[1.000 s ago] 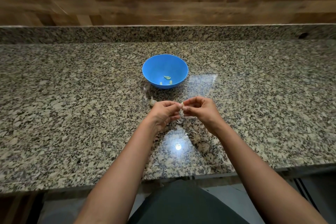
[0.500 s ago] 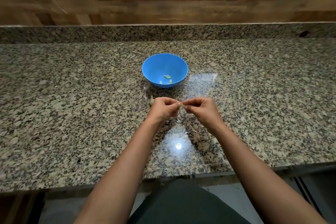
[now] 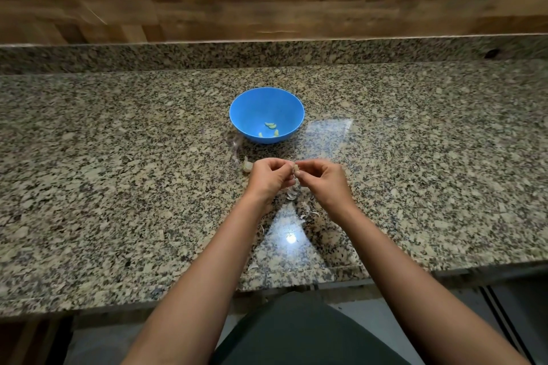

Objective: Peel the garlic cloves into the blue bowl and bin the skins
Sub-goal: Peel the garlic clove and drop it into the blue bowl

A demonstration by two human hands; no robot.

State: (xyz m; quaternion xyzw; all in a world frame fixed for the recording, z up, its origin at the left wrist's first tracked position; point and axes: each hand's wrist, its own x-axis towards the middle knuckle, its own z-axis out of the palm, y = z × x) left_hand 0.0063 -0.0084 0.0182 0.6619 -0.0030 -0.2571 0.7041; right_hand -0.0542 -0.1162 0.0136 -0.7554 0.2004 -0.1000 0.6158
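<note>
— Head view: which step are we on?
— Mid-peel. Our left hand and right hand both pinch one garlic clove over the countertop's middle, just front of the blue bowl.
— Next?
— Probably strip it, drop it in; loose skins still need binning.

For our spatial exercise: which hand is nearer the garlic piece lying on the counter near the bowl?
Left. The left hand is just right of the garlic piece, close beside it; the right hand is farther right, beyond the left hand.
</note>
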